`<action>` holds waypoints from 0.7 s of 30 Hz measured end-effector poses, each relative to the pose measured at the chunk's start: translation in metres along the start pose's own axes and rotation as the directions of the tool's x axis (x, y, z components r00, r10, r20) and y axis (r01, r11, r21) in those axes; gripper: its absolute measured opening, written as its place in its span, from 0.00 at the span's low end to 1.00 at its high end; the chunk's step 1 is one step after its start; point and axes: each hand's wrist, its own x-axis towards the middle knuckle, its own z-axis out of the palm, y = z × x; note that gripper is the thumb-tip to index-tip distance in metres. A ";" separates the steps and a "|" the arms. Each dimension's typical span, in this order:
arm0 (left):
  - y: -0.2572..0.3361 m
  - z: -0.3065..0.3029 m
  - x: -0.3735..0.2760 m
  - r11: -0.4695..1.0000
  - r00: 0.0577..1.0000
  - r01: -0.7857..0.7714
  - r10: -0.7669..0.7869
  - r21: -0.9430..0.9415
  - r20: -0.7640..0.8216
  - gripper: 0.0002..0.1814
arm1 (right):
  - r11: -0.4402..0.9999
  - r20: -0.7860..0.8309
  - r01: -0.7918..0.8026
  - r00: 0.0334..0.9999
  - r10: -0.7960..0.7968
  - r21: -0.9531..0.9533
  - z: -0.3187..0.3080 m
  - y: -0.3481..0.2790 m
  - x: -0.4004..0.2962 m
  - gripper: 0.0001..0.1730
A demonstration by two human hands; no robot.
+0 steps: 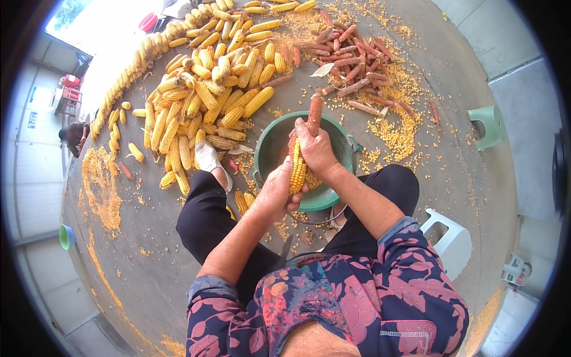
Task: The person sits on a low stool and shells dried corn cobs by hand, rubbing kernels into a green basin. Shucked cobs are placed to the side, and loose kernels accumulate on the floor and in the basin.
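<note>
Over a green plastic bucket [312, 204] between the knees, my left hand [279, 185] holds a yellow ear of corn [297, 174] whose upper side is partly bare of kernels. My right hand [316, 147] grips a reddish bare corn cob [316, 109] that points up and away, pressed against the ear. Some loose kernels lie inside the bucket, beneath the hands. A large heap of husked yellow corn ears [196, 107] is on the floor ahead to the left. Ahead to the right lies a pile of reddish bare cobs [357, 62] among loose kernels [395, 134].
A green plastic stool [488, 127] stands at the right, a white stool [453, 245] beside my right elbow. A long row of corn ears [129, 76] curves along the far left. Another person [76, 136] is at the left edge, near a small green basin [66, 237].
</note>
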 end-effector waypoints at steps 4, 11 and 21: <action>-0.004 -0.014 0.007 0.916 0.972 -0.128 0.192 0.381 -0.134 0.22 | 0.982 0.105 -0.152 0.984 0.141 0.109 -0.006 -0.011 0.006 0.25; -0.018 -0.003 0.012 0.487 0.828 -0.175 0.543 0.856 -0.139 0.24 | 0.942 0.074 -0.226 0.974 0.214 0.248 0.000 -0.014 0.001 0.21; -0.001 -0.014 -0.003 0.986 0.990 -0.115 0.104 0.119 0.090 0.13 | 0.956 -0.019 0.190 0.980 -0.199 -0.224 0.002 -0.006 -0.001 0.22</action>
